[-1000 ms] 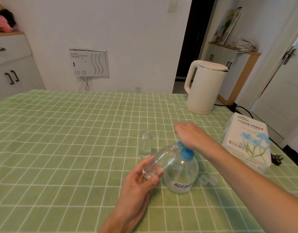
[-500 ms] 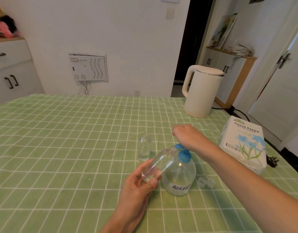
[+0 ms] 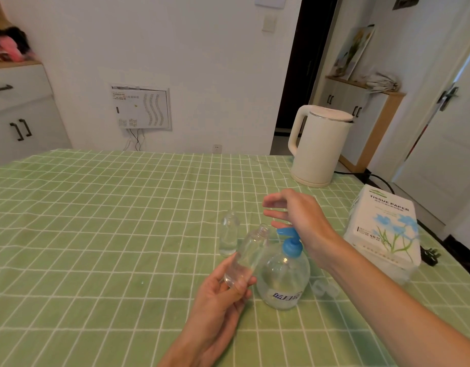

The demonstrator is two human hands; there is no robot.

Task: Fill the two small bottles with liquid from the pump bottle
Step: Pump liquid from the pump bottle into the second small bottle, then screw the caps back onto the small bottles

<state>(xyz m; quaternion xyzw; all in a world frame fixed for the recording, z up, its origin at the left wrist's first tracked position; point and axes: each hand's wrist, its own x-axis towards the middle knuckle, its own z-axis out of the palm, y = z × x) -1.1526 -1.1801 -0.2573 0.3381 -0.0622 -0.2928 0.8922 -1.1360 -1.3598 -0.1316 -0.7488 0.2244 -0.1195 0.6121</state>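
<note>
Nearest, at the bottom edge: left hand, fingers and thumb curled round the base of a small clear bottle. Held off the table, tilted, open neck pointing up and away toward the blue nozzle. Hard to tell whether any liquid sits inside.

Just right of that, touching or nearly so: pump bottle, round and clear, upright on the green checked cloth, partly full of clear liquid, blue lettering on its label. By its right flank, lying on the cloth, clear caps, number unclear.

Above the blue pump head: right hand, palm down, fingers spread apart and nearly straight, clasping nothing. Cannot tell whether the heel of the palm touches the pump.

A little farther and to the left: second small bottle, upright on the table, apart from both hands.

Off to the right, near the table edge: white tissue pack printed with blue flowers, a black plug just past it.

Farther back, at the far right corner of the table: cream kettle, lid closed, handle to the left.

Beyond the table: white wall with a panel, white cupboards at left, dark doorway.
</note>
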